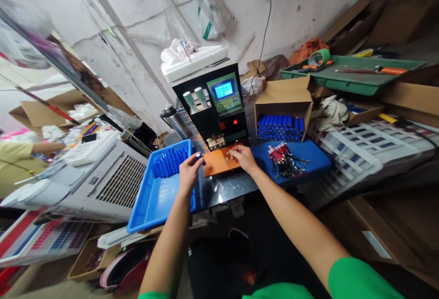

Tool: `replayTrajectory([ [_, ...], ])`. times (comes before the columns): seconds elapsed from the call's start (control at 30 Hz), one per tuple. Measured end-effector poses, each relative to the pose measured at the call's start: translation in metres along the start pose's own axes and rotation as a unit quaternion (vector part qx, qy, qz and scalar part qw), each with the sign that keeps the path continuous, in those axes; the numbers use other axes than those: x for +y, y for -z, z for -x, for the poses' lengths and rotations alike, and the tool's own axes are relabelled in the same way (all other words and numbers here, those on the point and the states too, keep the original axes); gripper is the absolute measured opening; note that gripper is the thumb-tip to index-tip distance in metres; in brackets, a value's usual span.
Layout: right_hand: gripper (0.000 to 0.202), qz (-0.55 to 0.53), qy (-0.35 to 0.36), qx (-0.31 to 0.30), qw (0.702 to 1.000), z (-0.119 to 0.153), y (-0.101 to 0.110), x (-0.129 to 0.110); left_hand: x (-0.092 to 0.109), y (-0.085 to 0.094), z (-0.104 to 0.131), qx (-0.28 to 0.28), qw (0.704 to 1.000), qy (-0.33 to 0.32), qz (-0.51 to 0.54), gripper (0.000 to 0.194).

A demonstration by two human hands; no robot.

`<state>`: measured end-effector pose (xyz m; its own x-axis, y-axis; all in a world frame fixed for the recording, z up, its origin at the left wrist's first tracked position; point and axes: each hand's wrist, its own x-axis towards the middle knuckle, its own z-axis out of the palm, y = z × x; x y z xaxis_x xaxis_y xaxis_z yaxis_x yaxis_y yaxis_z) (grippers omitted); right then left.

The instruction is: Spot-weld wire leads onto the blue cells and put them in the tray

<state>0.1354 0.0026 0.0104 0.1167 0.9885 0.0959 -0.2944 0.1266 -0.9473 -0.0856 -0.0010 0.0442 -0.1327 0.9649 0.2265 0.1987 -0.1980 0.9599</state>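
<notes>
My left hand (190,170) is closed around a blue battery cell (203,158), its pale end showing at the fingertips. It is beside the right rim of a blue plastic tray (159,198), which holds several blue cells (168,162). My right hand (244,157) pinches a thin wire lead (236,142), mostly hidden by the fingers, over an orange plate (219,162). Just behind both hands stands a black spot welder (209,125) with a lit blue screen (223,89). Red and black wire leads (284,159) lie heaped on a blue pad (310,152) at the right.
A cardboard box (284,93) of blue cells stands right of the welder. At its left is a steel flask (175,120). A green tray (353,77) with tape and tools sits far right. Another person's arm (48,148) shows at far left, beyond a grey air cooler (113,182).
</notes>
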Motion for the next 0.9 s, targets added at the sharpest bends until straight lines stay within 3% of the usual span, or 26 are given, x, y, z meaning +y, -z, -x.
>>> replayTrajectory([
  [0.13,0.025,-0.016,-0.001,0.023,1.000,-0.004,0.003,0.000,0.004,-0.059,0.011,-0.055,0.998,-0.007,0.022,0.041],
  [0.23,0.025,-0.005,0.005,0.028,1.000,-0.005,0.004,0.001,0.003,-0.083,0.012,-0.066,0.997,-0.027,0.002,0.032],
  [0.53,0.019,0.042,0.013,0.017,0.999,-0.009,-0.002,0.005,-0.017,-0.086,0.013,-0.099,0.994,-0.010,0.039,0.040],
  [0.9,0.020,0.176,0.056,-0.001,0.983,-0.019,-0.014,-0.008,-0.016,-0.090,0.015,-0.078,0.994,-0.030,0.066,0.039],
])
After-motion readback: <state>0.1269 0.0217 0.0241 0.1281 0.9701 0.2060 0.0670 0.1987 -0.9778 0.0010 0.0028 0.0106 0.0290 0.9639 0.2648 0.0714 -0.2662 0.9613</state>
